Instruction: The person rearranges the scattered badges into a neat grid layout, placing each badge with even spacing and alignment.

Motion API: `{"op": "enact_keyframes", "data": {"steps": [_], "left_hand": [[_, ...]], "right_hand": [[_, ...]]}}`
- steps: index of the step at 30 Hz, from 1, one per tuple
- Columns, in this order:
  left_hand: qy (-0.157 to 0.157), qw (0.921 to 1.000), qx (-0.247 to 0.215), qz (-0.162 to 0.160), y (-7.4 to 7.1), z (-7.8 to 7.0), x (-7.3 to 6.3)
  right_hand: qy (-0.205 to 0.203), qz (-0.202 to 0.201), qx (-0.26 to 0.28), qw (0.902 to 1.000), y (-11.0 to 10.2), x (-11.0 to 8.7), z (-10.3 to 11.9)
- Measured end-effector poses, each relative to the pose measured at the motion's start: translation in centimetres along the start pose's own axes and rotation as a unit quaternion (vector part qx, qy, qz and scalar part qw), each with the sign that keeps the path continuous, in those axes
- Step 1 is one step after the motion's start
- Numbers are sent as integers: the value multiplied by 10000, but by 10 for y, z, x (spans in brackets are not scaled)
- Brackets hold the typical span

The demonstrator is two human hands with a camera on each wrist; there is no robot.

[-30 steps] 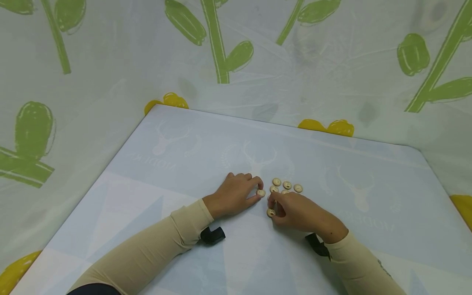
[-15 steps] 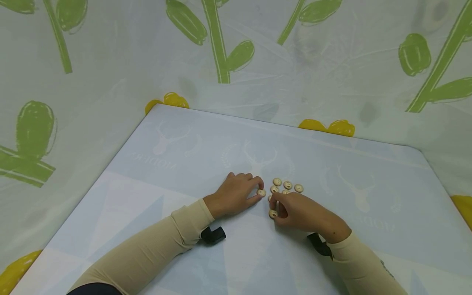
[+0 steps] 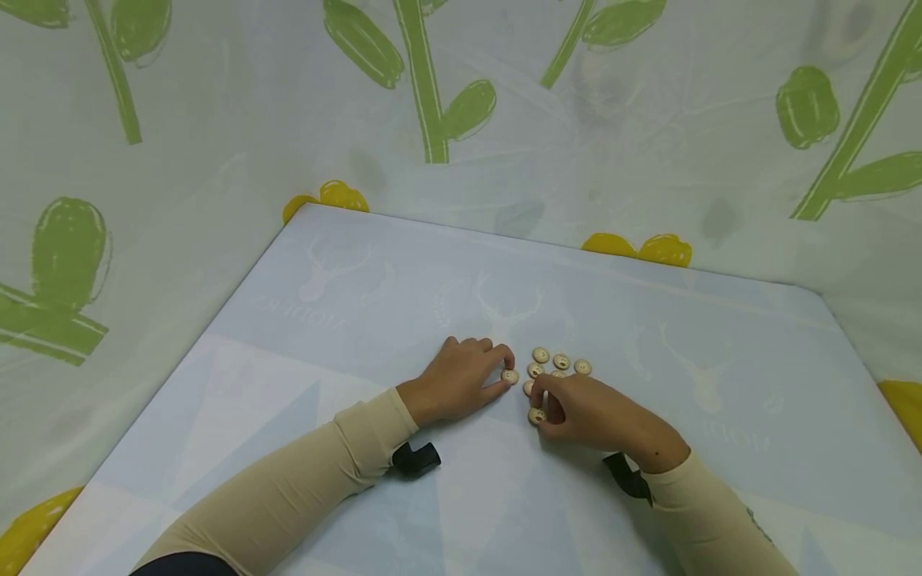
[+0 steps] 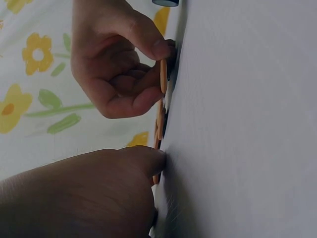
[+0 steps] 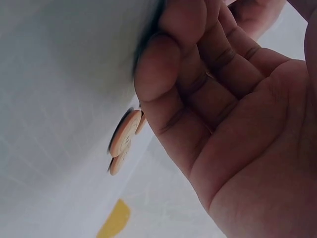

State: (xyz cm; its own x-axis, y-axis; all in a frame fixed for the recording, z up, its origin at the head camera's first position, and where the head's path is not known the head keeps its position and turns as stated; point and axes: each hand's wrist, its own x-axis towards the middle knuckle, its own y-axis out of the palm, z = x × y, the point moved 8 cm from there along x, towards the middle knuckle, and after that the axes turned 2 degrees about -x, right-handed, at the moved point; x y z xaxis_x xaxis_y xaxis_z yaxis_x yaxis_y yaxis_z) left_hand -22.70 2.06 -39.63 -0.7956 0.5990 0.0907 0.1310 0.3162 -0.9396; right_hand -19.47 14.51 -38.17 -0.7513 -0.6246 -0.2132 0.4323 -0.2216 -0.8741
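In the head view my left hand (image 3: 457, 380) rests on the table, thumb and index finger pinching a small round wooden disc (image 3: 509, 376) by its sides. My right hand (image 3: 587, 412) pinches another disc (image 3: 536, 416), closer to me; small dark marks show on its face. That disc appears edge-on (image 4: 163, 77) between the right hand's fingertips in the left wrist view, with the left hand (image 4: 109, 193) below it. Several similar discs (image 3: 561, 362) lie grouped just beyond the right hand, some partly hidden by it. The right wrist view shows curled fingers (image 5: 158, 67); the held disc is hidden there.
The table (image 3: 346, 280) has a pale blue and white cover with faint deer prints. Behind and beside it hangs white cloth (image 3: 238, 96) with green leaves and yellow flowers. Dark wrist cameras (image 3: 416, 460) sit low under both wrists, close to the table.
My right hand has shifted slightly to the right, carrying its pinched disc along. The left hand and its disc stay in place, as do the grouped discs.
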Motion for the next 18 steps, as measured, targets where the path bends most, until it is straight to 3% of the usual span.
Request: {"op": "enact_keyframes", "data": {"steps": [18], "left_hand": [[75, 9999, -5, -144, -2, -1, -1]], "right_hand": [[452, -115, -97, 9989, -7, -3, -14]]}}
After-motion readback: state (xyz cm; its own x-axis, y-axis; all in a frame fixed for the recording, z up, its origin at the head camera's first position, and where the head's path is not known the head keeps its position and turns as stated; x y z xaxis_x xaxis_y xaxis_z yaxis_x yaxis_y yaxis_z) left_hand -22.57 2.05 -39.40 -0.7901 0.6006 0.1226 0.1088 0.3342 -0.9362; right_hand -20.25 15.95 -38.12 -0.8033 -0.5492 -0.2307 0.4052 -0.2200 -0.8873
